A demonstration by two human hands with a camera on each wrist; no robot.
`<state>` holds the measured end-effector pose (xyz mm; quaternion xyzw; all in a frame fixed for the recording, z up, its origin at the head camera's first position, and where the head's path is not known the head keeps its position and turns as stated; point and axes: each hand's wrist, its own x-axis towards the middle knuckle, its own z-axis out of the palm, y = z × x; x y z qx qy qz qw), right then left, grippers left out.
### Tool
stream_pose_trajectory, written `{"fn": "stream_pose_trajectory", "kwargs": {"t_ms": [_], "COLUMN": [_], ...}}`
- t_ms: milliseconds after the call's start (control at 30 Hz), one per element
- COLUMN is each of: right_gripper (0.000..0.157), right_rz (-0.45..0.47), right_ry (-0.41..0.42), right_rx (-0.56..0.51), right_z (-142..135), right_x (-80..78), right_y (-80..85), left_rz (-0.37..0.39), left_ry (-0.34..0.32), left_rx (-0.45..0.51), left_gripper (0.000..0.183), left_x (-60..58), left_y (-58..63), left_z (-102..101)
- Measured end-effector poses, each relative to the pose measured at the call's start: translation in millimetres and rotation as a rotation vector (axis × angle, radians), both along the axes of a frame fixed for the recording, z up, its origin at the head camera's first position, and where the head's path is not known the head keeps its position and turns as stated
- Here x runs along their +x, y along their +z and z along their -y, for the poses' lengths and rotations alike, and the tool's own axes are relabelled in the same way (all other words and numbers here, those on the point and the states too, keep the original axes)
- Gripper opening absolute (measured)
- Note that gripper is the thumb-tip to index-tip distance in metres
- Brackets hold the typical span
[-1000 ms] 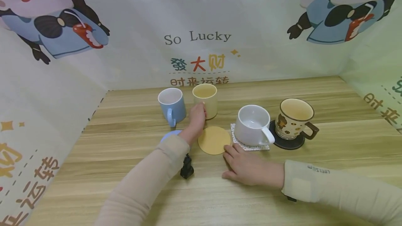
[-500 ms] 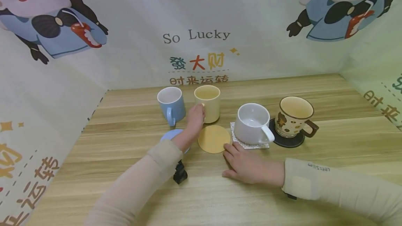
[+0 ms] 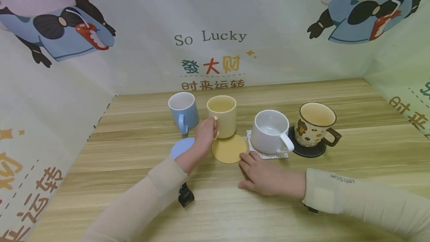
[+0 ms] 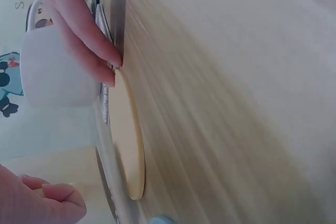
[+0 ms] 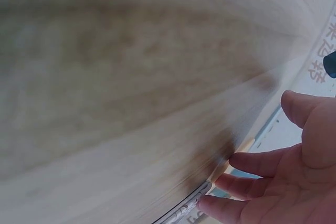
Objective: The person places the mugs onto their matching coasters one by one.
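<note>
In the head view my left hand [image 3: 203, 136] grips the handle of a pale yellow mug [image 3: 227, 121], upright at the back edge of a round yellow coaster [image 3: 230, 151]. The left wrist view has the curled fingers [image 4: 64, 200] at the handle and the mug's base close over the coaster [image 4: 126, 137]. My right hand [image 3: 267, 173] lies palm down with its fingers extended, fingertips at the coaster's right edge. The right wrist view shows those fingers [image 5: 257, 163] spread and slightly bent, holding nothing.
A blue mug [image 3: 184, 112] stands at the back left, behind a blue coaster [image 3: 181, 147] partly covered by the left arm. To the right, a white mug [image 3: 270, 133] sits on a square patterned coaster [image 3: 268, 156], and a brown-handled mug [image 3: 310, 132] on a black coaster [image 3: 310, 153].
My left hand has brought the yellow mug toward me, from well behind the yellow coaster to its back edge. My right hand has stayed in place.
</note>
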<state>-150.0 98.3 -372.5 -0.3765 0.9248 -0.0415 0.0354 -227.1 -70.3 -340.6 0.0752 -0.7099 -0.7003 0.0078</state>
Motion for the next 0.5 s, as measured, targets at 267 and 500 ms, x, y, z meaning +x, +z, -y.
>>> {"fn": "stream_pose_trajectory", "kwargs": {"t_ms": [267, 500], "right_gripper": [0.062, 0.062], "right_rz": [0.029, 0.038], "right_ry": [-0.008, -0.008], "right_rx": [-0.021, -0.021], "right_z": [-0.5, -0.9], "right_x": [0.6, 0.0], "right_y": [2.5, 2.3], "left_rz": [0.037, 0.095], "left_ry": [-0.031, -0.044], "left_rx": [-0.043, -0.051], "left_gripper": [0.033, 0.032], "left_x": [10.6, 21.7], "left_y": [-0.4, -1.7], "left_z": [4.9, 6.6]}}
